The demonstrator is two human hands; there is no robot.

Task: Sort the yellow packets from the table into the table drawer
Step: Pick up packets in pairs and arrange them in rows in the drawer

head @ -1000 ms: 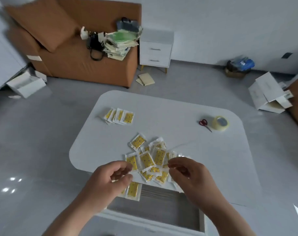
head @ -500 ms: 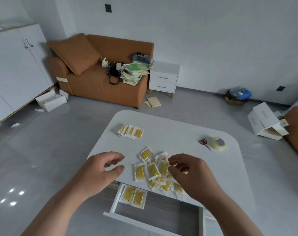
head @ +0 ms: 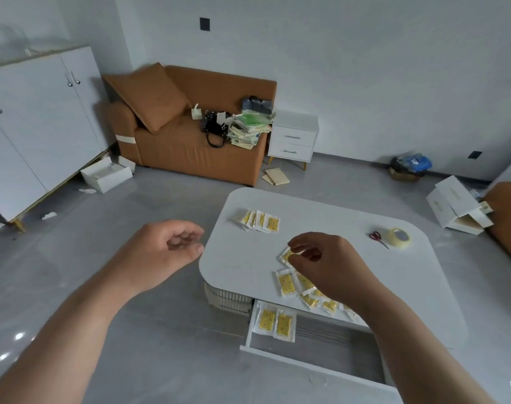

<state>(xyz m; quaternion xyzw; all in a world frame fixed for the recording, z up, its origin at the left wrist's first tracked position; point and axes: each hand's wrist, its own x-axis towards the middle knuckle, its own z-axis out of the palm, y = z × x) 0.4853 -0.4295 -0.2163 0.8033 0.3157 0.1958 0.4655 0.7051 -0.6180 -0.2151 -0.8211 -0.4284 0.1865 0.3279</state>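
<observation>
Left hand (head: 161, 252) loosely curled, empty, beyond table's (head: 350, 217) left edge; right hand (head: 330, 266) curled over yellow packet (head: 285, 256), grip unclear.

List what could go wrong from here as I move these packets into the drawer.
1. The right hand reaches over the loose pile; its forearm might sweep the edge packets off the table, missing the open drawer.
2. Packets overlap, so lifting the top packet may drag a neighbour.
3. The fanned stack lies near the far-left edge and could be overlooked.
</observation>
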